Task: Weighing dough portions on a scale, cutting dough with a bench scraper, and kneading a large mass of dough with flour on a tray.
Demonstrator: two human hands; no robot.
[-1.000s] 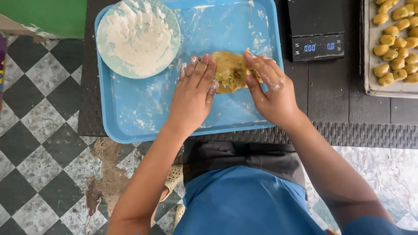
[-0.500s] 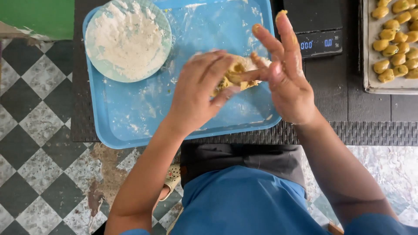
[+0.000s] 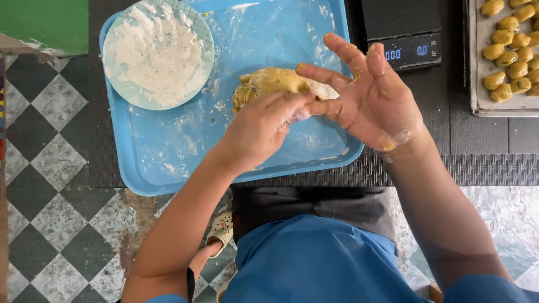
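A lump of yellow dough (image 3: 269, 84) lies on a floured blue tray (image 3: 168, 157). My left hand (image 3: 264, 126) hovers just in front of the dough, fingers curled and pinching at the fingers of my right hand. My right hand (image 3: 370, 95) is raised palm up with fingers spread, dusted with flour and bits of dough. It holds nothing. A pale plate of white flour (image 3: 158, 53) sits at the tray's far left corner.
A black digital scale (image 3: 401, 33) stands beyond the tray on the right. A metal baking sheet (image 3: 477, 84) with several small yellow dough pieces (image 3: 508, 45) lies at the far right. The dark table edge runs below the tray; checkered floor lies at left.
Both hands lifted off the dough. My right hand turned palm up and opened, and my left hand moved over to rub its fingers. The view shifted slightly right.
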